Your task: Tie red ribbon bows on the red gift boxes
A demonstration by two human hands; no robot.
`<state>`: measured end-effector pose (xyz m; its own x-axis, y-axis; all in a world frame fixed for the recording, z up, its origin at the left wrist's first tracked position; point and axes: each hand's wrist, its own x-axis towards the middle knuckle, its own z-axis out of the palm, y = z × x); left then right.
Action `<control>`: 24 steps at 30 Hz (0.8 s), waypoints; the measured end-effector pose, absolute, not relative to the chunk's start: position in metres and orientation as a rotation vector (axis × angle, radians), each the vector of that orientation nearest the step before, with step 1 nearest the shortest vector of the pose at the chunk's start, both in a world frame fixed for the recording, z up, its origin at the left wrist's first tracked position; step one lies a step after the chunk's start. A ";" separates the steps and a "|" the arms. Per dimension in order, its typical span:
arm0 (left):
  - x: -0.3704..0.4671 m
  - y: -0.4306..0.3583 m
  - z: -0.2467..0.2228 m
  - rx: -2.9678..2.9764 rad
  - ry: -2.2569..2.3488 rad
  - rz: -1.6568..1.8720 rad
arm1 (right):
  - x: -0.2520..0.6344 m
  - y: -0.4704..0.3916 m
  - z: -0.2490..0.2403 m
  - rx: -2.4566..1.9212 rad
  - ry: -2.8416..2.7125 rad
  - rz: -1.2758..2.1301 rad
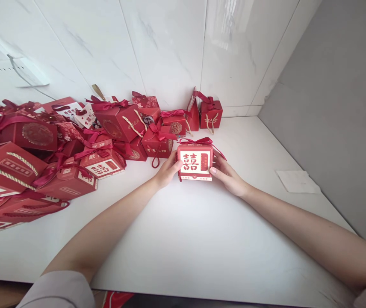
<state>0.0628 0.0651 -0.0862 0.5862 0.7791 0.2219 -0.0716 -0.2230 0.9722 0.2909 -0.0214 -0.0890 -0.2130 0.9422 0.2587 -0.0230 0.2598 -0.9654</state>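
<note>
A red and cream gift box [195, 162] with a dark red ribbon on top is upright over the middle of the white table [183, 239], its printed front facing me. My left hand [168, 170] grips its left side, the thumb at the front edge. On the right side, my right hand [229, 173] holds the box, with the thumb on the front and the other fingers partly hidden behind the side. Whether the box's underside touches the table is hard to tell.
Many red gift boxes [74, 179] with ribbons and cords are piled at the left and along the tiled wall [170, 47]. One small box [211, 115] stands at the back. A white tissue [297, 181] lies near the right edge.
</note>
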 end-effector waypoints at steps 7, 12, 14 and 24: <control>0.063 0.065 -0.085 1.629 0.613 0.882 | 0.290 -0.021 -0.090 -0.890 -1.469 1.160; 0.063 0.064 -0.084 1.613 0.597 0.869 | 0.290 -0.022 -0.089 -0.911 -1.473 1.148; 0.062 0.064 -0.084 1.608 0.601 0.865 | 0.289 -0.023 -0.088 -0.913 -1.476 1.147; 0.063 0.065 -0.086 1.596 0.585 0.872 | 0.291 -0.022 -0.090 -0.877 -1.454 1.173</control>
